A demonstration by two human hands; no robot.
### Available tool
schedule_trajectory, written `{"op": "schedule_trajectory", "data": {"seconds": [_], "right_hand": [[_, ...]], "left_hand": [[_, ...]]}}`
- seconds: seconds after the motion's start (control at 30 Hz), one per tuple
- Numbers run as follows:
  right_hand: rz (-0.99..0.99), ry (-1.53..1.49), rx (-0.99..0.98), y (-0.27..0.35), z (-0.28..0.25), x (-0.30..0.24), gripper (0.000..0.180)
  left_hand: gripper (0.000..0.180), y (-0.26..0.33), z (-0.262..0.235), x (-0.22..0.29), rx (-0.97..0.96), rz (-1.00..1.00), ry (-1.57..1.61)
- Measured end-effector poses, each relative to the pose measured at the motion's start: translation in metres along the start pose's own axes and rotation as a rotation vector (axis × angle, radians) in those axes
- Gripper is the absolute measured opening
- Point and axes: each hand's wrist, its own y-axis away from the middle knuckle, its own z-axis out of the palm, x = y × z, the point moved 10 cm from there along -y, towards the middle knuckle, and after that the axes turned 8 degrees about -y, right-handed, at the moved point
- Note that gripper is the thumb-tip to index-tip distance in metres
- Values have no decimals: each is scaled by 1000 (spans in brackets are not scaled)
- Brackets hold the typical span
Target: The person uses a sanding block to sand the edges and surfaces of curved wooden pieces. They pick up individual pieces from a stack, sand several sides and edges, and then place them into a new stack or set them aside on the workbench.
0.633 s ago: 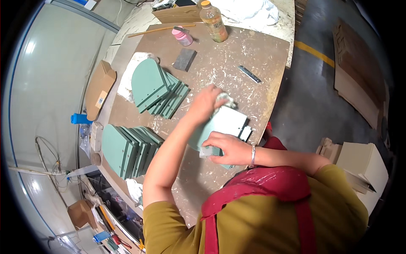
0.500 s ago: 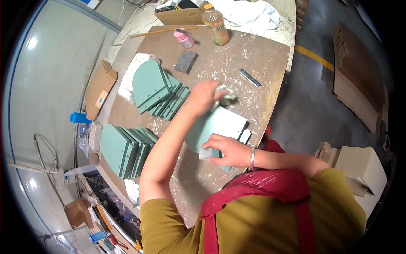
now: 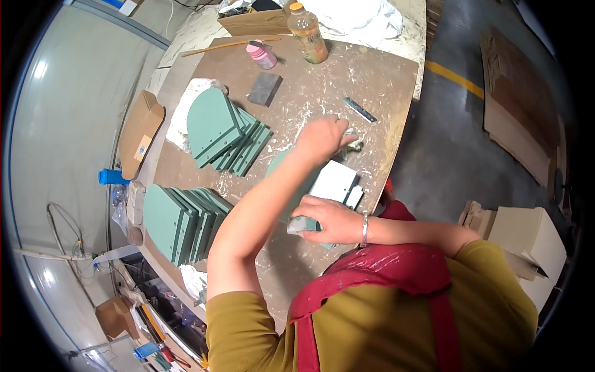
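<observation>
A pale green round-ended panel [image 3: 334,181] lies on the brown work table in front of me, more flat pieces showing under its straight edge. My left hand [image 3: 323,140] is closed over a crumpled, stained cloth [image 3: 355,146] at the panel's far edge; the hand hides most of the cloth. Across the panel's near side reaches my right hand [image 3: 331,221], a bracelet on its wrist. Between its thumb and fingers it grips a small pale grey block [image 3: 299,225].
Two stacks of green panels, one farther [image 3: 214,121] and one nearer [image 3: 164,217], stand on the left. Beyond are a dark grey block [image 3: 265,89], a pink bottle [image 3: 263,57], a drink bottle [image 3: 308,37] and a thin stick [image 3: 229,46]. A dark cutter-like tool [image 3: 359,110] lies right.
My left hand has moved to the right with the cloth, toward the panel's straight edge. The right hand keeps its grip in nearly the same place. The whole view has shifted slightly.
</observation>
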Motion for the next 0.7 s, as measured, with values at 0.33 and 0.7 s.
{"op": "schedule_trajectory", "data": {"seconds": [0.33,0.7], "right_hand": [[-143,-185,31,3,-15,-9,38],[281,-641,-65,-86,-85,-1,33]], "left_hand": [[38,60,-76,-101,425,-504,327],[50,145,-12,72,450,-401,-76]]}}
